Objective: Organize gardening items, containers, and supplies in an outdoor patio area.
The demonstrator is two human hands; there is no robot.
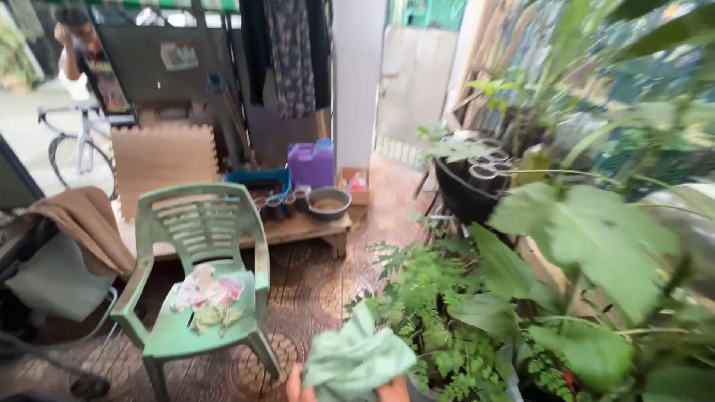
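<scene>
You grip the green cloth (357,359) bunched in one hand (391,390), which one unclear; next, carry it to the plants (462,313) just right.

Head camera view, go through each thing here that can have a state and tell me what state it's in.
Green cloth: crumpled, gripped in a hand.
Green plastic chair: upright, cloths piled on its seat.
Metal bowl: upright on the low wooden platform.
Purple jug: upright, capped.
Brown towel: draped.

Open tiled floor (320,290) ahead, green plastic chair (197,275) crowding left, leafy plants (521,298) blocking right, low wooden platform (298,229) beyond
</scene>
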